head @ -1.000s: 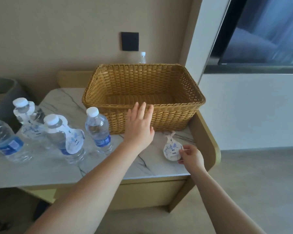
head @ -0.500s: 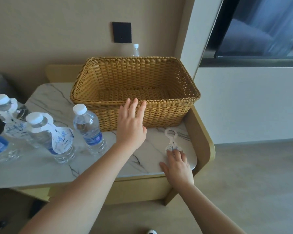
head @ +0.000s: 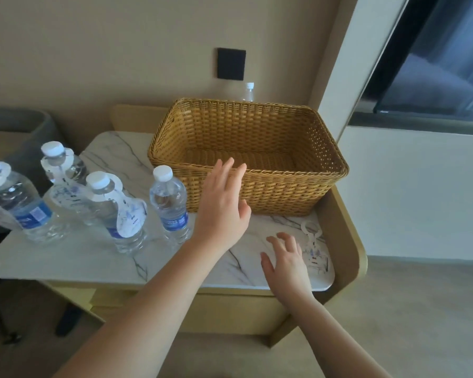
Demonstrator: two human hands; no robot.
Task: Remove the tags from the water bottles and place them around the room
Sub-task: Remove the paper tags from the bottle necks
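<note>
Fingers of the right hand [head: 286,261] are spread and off the removed tag [head: 314,251], which half a second ago lay under them and a second ago was pinched in that grip. Now the tag lies flat by itself on the counter [head: 74,255] near the front right corner, just right of the hand, so one tag looks dealt with and that grip is empty. Palm down, the right hand sits low over the marble, its forearm reaching in from the lower right.

Higher and farther in, the left hand [head: 221,205] hovers with fingers extended and holding nothing, its palm turned toward the bare bottle [head: 170,204], which stands just beside it with no tag on its neck; my guess is that this one goes next. Left of that, three tagged bottles [head: 112,214] wait with tags round their necks. Behind the hands sits the wicker basket [head: 257,192], and a further bottle [head: 248,91] peeks over its back rim against the wall.
</note>
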